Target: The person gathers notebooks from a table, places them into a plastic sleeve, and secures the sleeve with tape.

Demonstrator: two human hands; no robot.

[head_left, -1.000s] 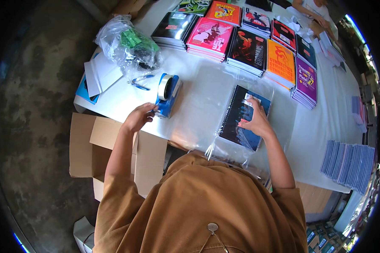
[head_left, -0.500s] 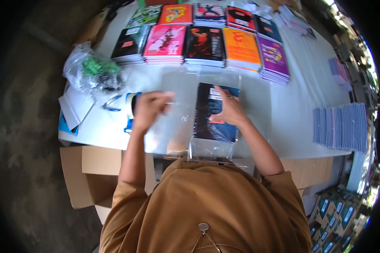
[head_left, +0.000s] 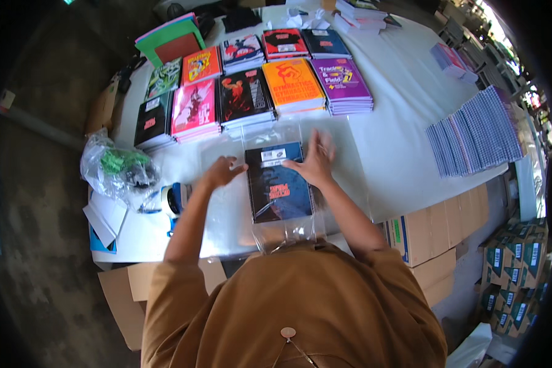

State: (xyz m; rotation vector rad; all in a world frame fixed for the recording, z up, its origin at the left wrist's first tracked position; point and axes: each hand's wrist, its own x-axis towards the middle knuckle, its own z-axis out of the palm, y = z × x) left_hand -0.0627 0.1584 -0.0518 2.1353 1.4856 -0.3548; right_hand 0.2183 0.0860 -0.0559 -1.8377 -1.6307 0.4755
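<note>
A dark blue spiral notebook (head_left: 281, 191) with a white label and red lettering lies on a sheet of clear plastic (head_left: 286, 233) in front of me. At its upper left edge is my left hand (head_left: 222, 172), fingers bent and apart from the thumb, whose tip meets the cover's edge. My right hand (head_left: 316, 162) is over the upper right corner, thumb reaching onto the cover near the label. Its other fingers are spread and partly blurred. Neither hand grips anything. Left of my left forearm stands a blue tape dispenser (head_left: 176, 199).
Stacked notebooks with colourful covers, such as an orange stack (head_left: 293, 84) and a purple one (head_left: 340, 80), line the far side. A tall spiral-bound stack (head_left: 475, 135) stands right. A clear plastic bag (head_left: 113, 168) lies left. Cardboard boxes (head_left: 435, 224) sit below the table edge.
My left hand has come from beside the tape dispenser to the notebook's left edge. My right hand has shifted toward the notebook's upper right corner, uncovering more of the cover. The whole view has turned.
</note>
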